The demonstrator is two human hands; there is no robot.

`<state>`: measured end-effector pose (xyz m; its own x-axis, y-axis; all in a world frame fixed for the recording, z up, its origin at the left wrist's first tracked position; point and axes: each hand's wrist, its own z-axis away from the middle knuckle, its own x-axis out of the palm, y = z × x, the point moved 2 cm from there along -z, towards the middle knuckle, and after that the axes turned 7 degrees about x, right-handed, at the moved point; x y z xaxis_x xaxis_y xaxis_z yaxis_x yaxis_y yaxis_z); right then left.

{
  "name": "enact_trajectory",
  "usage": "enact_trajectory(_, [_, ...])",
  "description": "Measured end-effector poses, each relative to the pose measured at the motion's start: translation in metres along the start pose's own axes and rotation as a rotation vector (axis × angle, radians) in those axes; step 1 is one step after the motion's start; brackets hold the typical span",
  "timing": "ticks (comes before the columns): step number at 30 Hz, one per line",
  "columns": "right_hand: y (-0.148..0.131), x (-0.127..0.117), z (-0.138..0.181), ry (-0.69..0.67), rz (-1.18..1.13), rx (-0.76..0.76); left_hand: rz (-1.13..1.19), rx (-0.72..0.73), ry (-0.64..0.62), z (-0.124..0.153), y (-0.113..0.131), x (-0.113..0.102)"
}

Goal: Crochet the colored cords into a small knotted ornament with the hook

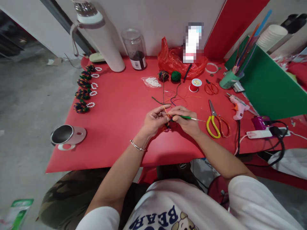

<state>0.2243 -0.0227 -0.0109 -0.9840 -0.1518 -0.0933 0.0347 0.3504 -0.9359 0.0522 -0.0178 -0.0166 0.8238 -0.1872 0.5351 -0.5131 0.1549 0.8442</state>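
Note:
Near the front of the red table, my left hand (156, 120) pinches a small dark multicoloured crochet piece (167, 127), most of it hidden by fingers. My right hand (185, 120) is closed around a crochet hook (187, 117) with a green grip, its tip up against the piece. Yarn runs from the hands to a multicoloured yarn ball (163, 75) and toward a green yarn ball (176, 76). A bag of white beads (153, 82) and a red thread spool (195, 85) lie just beyond.
Scissors with yellow and orange handles (213, 123), small red snips (211, 88) and a pink glue gun (240, 107) lie on the right. Finished yarn pieces with bead loops (82, 94) line the left edge. A mug (68, 135), white flask (103, 38) and jar (135, 51) stand leftward.

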Motion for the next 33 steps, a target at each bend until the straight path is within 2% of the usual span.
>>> enact_trajectory(7, [-0.01, -0.002, 0.003, 0.096, 0.358, -0.25, -0.046, 0.13, 0.114, -0.002, -0.006, 0.006])
enact_trajectory(9, [-0.008, -0.002, 0.004, 0.153, 0.467, -0.304, -0.015, 0.121, 0.135, -0.002, -0.006, 0.007])
enact_trajectory(11, [-0.008, 0.0, 0.005, 0.181, 0.513, -0.343, 0.057, 0.05, 0.113, -0.001, -0.006, 0.008])
enact_trajectory(15, [-0.009, 0.0, 0.002, 0.09, 0.314, -0.327, 0.17, -0.139, -0.005, -0.001, -0.003, 0.005])
enact_trajectory(19, [-0.009, -0.01, -0.007, 0.02, 0.077, -0.162, 0.171, -0.193, -0.031, -0.001, 0.006, 0.0])
enact_trajectory(24, [-0.012, -0.022, -0.011, -0.03, 0.023, -0.052, 0.172, -0.25, -0.058, 0.001, 0.014, -0.004])
enact_trajectory(33, [-0.02, -0.033, -0.015, -0.145, -0.007, -0.069, 0.202, -0.269, -0.163, 0.0, 0.02, -0.012])
